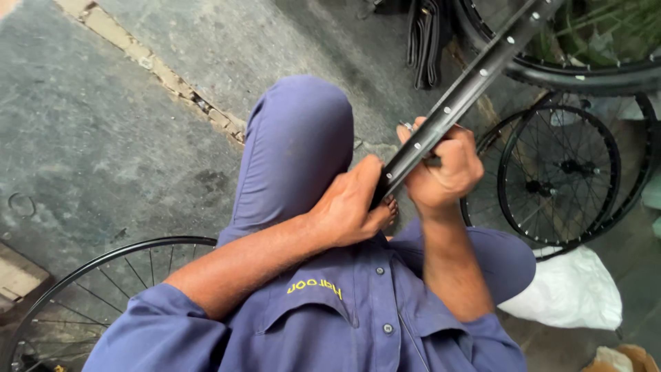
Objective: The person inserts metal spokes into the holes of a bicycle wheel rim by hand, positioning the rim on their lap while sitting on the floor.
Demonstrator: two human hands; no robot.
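Head view. Ground: a grey concrete floor [103, 124], worn and stained, with a cracked pale seam [155, 69] running diagonally across its upper left.

Item one: we sit with legs folded, in blue trousers, the raised knee [303, 124] at centre, and a blue buttoned shirt [344, 310] below it.

Item two: a bare black wheel rim [468, 86], without spokes, dotted with small pale spoke holes. It slants from the top right corner down to our lap, its lower end between both hands.

Item three: our left hand [351, 203], closed around the lower end of the rim, thumb side pressed against it, just above a bare foot [385, 210].

Item four: our right hand [444, 169], clenched around the rim just above the left hand, fingers wrapped over it. The two hands nearly touch.

Item five: a spoked black wheel [103, 289] lying flat on the floor at lower left, beside our left elbow.

Item six: two spoked wheels [558, 172] at right, one overlapping the other, near our right knee.

Item seven: a tyred wheel [578, 72] at upper right, behind the rim.

Item eight: a white bag [571, 289] on the floor at lower right, just beside our knee.
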